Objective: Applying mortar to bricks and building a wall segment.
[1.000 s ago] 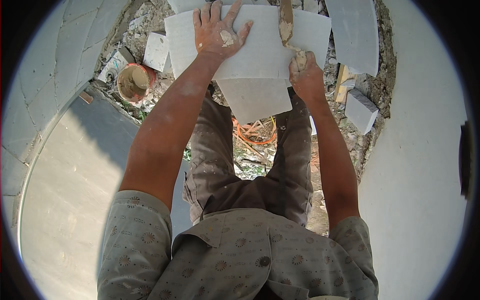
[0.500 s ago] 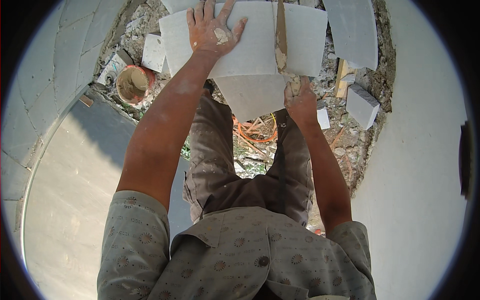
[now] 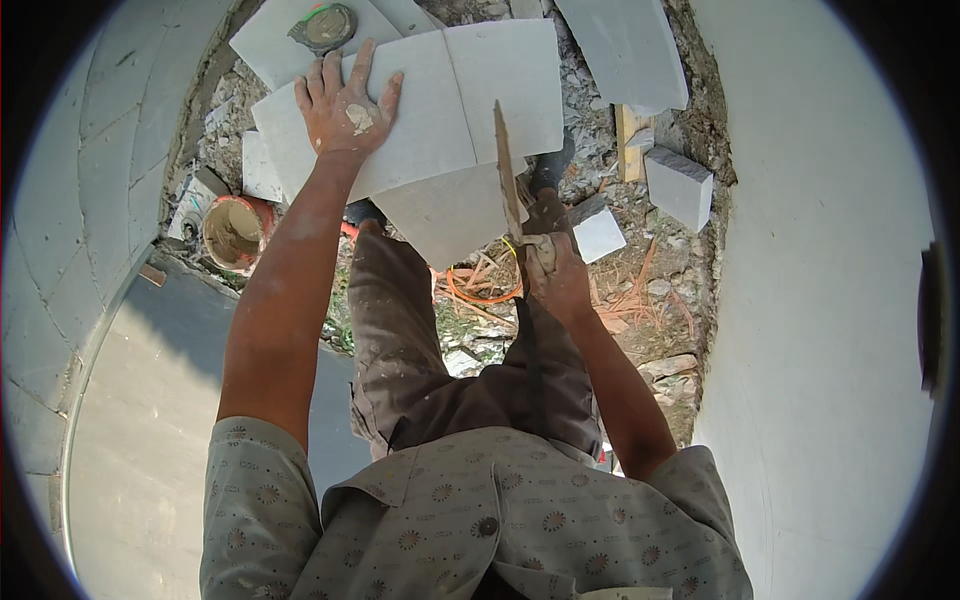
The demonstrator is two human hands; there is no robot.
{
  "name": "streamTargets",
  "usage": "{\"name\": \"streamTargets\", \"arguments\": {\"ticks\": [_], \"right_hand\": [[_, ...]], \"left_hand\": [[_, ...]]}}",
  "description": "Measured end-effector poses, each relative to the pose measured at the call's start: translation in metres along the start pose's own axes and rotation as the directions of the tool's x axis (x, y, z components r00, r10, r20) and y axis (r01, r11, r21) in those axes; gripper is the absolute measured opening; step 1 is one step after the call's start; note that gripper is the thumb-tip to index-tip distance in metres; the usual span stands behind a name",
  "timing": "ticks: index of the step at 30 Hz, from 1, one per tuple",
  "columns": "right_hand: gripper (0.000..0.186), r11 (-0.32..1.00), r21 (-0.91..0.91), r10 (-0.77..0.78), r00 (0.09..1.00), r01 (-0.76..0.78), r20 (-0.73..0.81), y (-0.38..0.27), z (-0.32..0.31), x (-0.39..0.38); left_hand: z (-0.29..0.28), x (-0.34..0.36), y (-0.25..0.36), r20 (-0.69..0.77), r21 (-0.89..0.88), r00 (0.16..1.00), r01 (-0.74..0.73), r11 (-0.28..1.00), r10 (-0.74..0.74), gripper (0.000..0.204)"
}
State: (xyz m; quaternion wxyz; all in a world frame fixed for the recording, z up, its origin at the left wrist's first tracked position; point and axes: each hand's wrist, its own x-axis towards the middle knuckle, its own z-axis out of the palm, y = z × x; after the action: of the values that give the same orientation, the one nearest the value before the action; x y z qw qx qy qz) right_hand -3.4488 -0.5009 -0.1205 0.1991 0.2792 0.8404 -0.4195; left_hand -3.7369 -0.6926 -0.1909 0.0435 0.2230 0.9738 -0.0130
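Note:
My left hand [image 3: 348,115] lies flat with fingers spread on a pale grey building block [image 3: 420,100], pressing its top face. A thin dark cut or line runs across the block, right of that hand. In my right hand [image 3: 560,282] is the handle of a handsaw [image 3: 507,165], held above my right thigh. Its long, dusty blade points away from me, the tip over the block's near edge close to the line. Beneath, another pale block [image 3: 450,212] supports the first one. Whether the blade touches either block I cannot tell.
A round dusty tape measure [image 3: 328,28] rests on a block at the far left. An orange bucket [image 3: 266,215] stands left. Offcut blocks [image 3: 680,187] and a wood piece [image 3: 631,140] lie right. An orange cable loop [image 3: 488,298] sits among rubble between my legs.
My right hand has drawn the saw back toward my body, uncovering the line on the block. My left hand stays on the block. The whole view has shifted, revealing the tape measure.

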Motion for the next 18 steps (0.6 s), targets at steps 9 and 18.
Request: {"name": "streamTargets", "arguments": {"ticks": [9, 18], "right_hand": [[0.030, 0.998, -0.055, -0.026, 0.904, 0.002, -0.427, 0.063, -0.063, 0.045], [0.051, 0.954, -0.031, -0.290, 0.947, 0.297, 0.140, -0.173, -0.056, 0.099]], "left_hand": [[-0.008, -0.031, 0.003, 0.034, -0.151, 0.984, 0.176, 0.973, -0.173, 0.059], [-0.026, -0.094, -0.018, 0.021, -0.494, 0.967, 0.231, 0.838, -0.254, 0.050]]}}
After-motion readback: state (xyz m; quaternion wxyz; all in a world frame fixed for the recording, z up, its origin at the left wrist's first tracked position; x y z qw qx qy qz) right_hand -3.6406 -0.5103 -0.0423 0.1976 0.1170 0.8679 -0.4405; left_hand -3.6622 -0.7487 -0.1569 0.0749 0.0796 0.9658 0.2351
